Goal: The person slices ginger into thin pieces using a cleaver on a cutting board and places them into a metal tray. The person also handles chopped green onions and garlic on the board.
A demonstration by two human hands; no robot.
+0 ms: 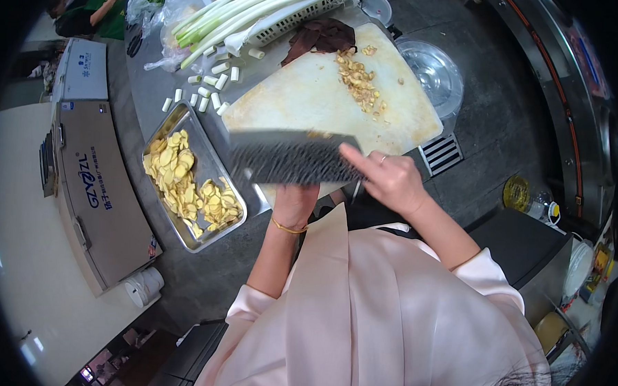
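My right hand (pixel 392 176) is closed around the handle of a broad cleaver (pixel 295 159), its index finger laid along the blade. The blade, blurred by motion, is over the near edge of a white cutting board (pixel 287 101). Under the blade is my left hand (pixel 297 197); its fingers are hidden, so I cannot tell what they hold. Small ginger scraps (pixel 358 81) lie on the board's far right part, near a dark brown cloth (pixel 323 36). Left of the board, a steel tray (pixel 237 226) holds sliced ginger (pixel 170 166).
Cut scallion pieces (pixel 218 80) are scattered on the steel table (pixel 143 82). Long scallions (pixel 244 14) lie across a white plastic basket (pixel 296 19). A clear round container (pixel 433 77) stands right of the board. Another person (pixel 102 10) is at far left.
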